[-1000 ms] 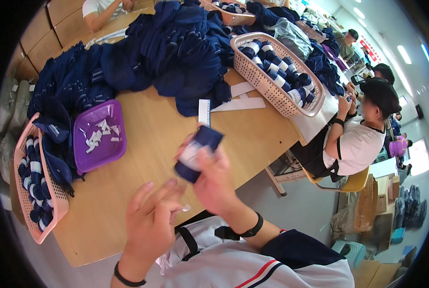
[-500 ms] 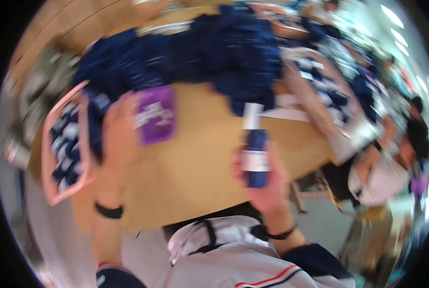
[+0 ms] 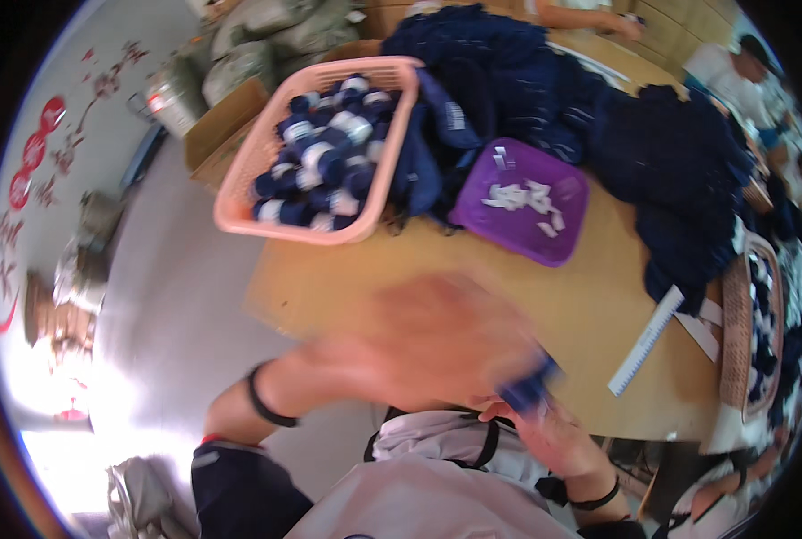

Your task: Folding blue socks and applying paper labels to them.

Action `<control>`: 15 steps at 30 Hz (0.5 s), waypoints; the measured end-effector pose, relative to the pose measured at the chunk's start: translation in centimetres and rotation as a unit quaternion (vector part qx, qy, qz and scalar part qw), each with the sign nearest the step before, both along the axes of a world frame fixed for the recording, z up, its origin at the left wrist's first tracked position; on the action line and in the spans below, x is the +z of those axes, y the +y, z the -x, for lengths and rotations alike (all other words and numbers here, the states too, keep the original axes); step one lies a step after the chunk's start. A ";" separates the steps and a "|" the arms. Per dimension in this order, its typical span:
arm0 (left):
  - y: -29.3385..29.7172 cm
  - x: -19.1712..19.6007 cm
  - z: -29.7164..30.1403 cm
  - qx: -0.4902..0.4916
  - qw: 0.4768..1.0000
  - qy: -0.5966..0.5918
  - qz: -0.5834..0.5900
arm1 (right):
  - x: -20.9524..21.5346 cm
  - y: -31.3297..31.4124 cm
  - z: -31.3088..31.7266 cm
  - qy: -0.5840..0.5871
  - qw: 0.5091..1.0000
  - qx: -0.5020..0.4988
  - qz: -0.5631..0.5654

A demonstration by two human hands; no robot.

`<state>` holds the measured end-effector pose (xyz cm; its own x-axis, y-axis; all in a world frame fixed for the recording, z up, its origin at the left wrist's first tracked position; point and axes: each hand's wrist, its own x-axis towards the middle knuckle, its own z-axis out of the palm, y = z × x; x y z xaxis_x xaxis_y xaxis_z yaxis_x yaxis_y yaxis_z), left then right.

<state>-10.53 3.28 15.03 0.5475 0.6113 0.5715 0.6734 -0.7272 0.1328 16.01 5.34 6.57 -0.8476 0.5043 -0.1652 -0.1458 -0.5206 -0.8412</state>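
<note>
A small navy cloth roll point(image 3: 528, 384) sits in my right hand point(image 3: 558, 440), close to the front of my body. My left hand point(image 3: 437, 337) reaches across just above and beside the roll. Motion smears its fingers, so their grip is unclear, and it hides part of the roll. Beyond the hands, a purple plastic tray point(image 3: 566, 244) with small white paper slips point(image 3: 513, 196) lies on the table. Left of it stands a pink plastic basket point(image 3: 229, 199) full of similar navy rolls with white bands.
Navy garments point(image 3: 545, 85) are heaped along the table's point(image 3: 356, 269) far side. A white ruler point(image 3: 645, 341) lies at the right. Another basket point(image 3: 735, 350) of rolls stands at the right edge. Another person's arm point(image 3: 585, 16) is at the far side, with stuffed sacks point(image 3: 248, 67) beyond the basket.
The view has swung to the left. My left hand has moved from beside the purple tray to the roll in my right hand. The ruler, earlier by the roll, now lies apart on the table.
</note>
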 end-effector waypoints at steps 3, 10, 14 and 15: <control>0.8 1.4 8.2 0.365 0.924 -0.111 -0.022 | 5.1 5.4 -0.9 -0.020 0.991 0.025 -0.130; 4.4 -5.6 33.0 0.561 0.820 -0.012 0.110 | 13.0 24.7 2.4 -0.199 0.825 -0.146 -0.509; 4.7 -3.5 28.3 0.547 0.822 -0.092 0.130 | 8.9 40.4 6.6 -0.326 0.715 -0.187 -0.590; 4.6 -2.7 25.5 0.519 0.838 -0.120 0.114 | 6.9 44.6 6.8 -0.335 0.665 -0.207 -0.635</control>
<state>-36.00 7.88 12.28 -0.4618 0.7956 0.3921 0.8618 0.2978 0.4107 9.20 49.91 13.45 -0.5441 0.7643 0.3460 0.5727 0.6397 -0.5126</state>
